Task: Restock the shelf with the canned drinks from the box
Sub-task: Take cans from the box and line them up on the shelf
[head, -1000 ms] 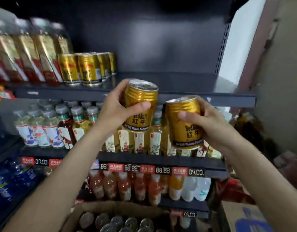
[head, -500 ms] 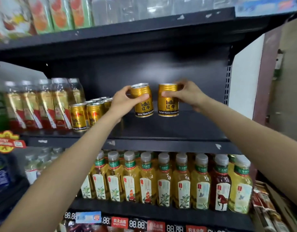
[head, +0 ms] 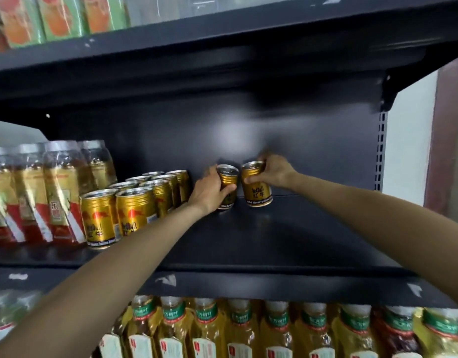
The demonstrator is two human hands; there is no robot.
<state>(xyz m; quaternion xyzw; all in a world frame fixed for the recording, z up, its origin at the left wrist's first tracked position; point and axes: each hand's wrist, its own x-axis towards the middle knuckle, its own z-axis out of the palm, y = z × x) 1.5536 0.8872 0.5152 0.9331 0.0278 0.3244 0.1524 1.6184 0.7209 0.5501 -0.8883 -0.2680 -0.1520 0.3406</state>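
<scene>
Both my arms reach deep into the dark shelf (head: 274,244). My left hand (head: 209,189) grips a gold can (head: 227,180) at the back of the shelf, its base at or near the shelf floor. My right hand (head: 270,170) grips a second gold can (head: 256,187) right beside it, standing upright by the back wall. To the left, several matching gold cans (head: 129,205) stand in two rows from front to back. The box is out of view.
Tall bottles with red and gold labels (head: 42,192) fill the shelf's left end. Yellow tea bottles with green caps (head: 248,329) line the shelf below. Packaged goods (head: 54,19) sit on the shelf above. The shelf floor right of the cans is bare.
Both hands moved up from below the shelf edge and pushed the two cans in to the back of the shelf. My view rose, so the box dropped out of sight.
</scene>
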